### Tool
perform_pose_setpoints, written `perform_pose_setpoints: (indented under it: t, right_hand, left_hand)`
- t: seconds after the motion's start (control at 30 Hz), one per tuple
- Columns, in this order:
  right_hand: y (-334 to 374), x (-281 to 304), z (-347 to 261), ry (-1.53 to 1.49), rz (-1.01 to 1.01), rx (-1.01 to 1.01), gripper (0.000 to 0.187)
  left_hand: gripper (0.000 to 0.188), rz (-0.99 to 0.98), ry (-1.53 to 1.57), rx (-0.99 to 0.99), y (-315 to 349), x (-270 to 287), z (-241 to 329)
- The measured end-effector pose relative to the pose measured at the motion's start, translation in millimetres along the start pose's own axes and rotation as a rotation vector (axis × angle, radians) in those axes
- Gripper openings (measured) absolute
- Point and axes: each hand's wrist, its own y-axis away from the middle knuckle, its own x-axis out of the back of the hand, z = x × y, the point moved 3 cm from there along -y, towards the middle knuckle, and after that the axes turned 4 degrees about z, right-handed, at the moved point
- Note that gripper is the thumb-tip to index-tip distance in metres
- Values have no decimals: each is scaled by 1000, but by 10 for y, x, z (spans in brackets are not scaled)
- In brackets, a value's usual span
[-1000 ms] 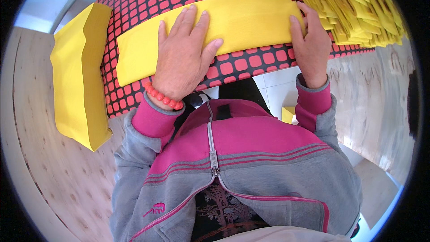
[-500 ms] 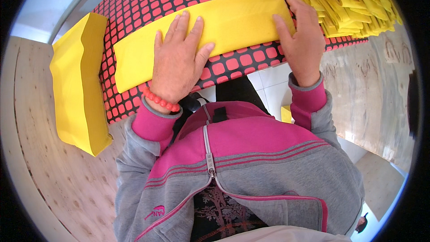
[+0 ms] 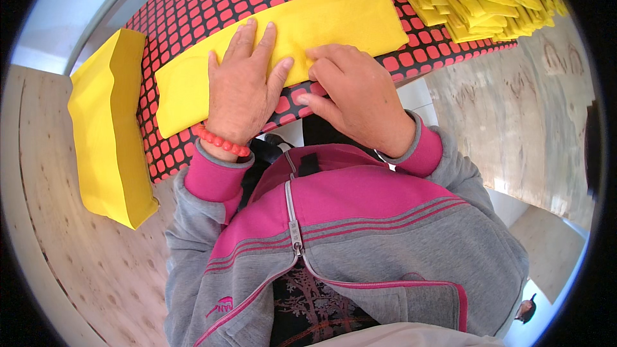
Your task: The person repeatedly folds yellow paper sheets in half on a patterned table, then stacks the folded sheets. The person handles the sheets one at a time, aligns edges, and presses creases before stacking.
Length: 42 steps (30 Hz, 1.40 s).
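Note:
A long folded piece of yellow fabric (image 3: 340, 19) lies slantwise on a cloth with red squares on black (image 3: 283, 110). Flat on its left half rests my left hand (image 3: 241, 83), fingers spread and a red bead bracelet at the wrist. My right hand (image 3: 360, 90) is at the near edge of the fabric, right of the left hand. Its fingers are bent, the tips touching or just over the fabric, and its thumb stands apart below them. Nothing shows between thumb and fingers; the undersides of the fingers are hidden.
A stack of yellow folded pieces (image 3: 482, 0) sits at the far right of the patterned cloth. At the left, a larger yellow folded bundle (image 3: 109, 135) lies partly over a wooden board (image 3: 58, 173). Another wooden surface (image 3: 508, 115) stretches along the right.
My right hand has come from the fabric's right end leftward to its near edge, its fingers now bent. My left hand stays flat on the fabric. The whole view has shifted slightly.

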Motion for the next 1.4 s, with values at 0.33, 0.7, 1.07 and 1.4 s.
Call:
perform_pose_setpoints:
  t: [0.33, 0.7, 1.07, 1.4]
  right_hand:
    - [128, 392, 363, 297, 99, -102, 34]
    - [-111, -65, -10, 67, 125, 77, 45]
    - [96, 252, 227, 214, 175, -18, 36]
    - [347, 491, 378, 219, 103, -164, 27]
  left_hand:
    - [53, 8, 1, 8, 1, 4, 5]
    - [48, 19, 43, 56, -6, -23, -7]
    - [53, 46, 10, 55, -4, -50, 9]
    - [54, 43, -2, 53, 8, -40, 13]
